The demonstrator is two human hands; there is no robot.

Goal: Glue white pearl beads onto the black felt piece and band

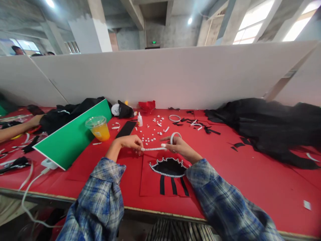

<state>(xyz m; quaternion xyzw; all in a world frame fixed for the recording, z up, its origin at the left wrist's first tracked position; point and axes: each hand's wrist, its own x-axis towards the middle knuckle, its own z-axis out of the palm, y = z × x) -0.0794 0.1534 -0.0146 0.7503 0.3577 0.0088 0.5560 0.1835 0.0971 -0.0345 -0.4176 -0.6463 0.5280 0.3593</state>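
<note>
Between my two hands a short strip of white pearl beads is stretched level above the red sheet. My left hand pinches its left end. The right end is in the closed fingers of my right hand, where a white loop or roll of narrow tape also stands up from the fingers. Below lies a red sheet bearing a black eye-like shape edged with beads. Under that shape run several black strips. Loose white beads are scattered just beyond my hands.
A green board leans at left beside a plastic cup of orange drink. A phone and a small white bottle lie past my left hand. Black fabric is heaped at right. Another person's arm reaches in at left.
</note>
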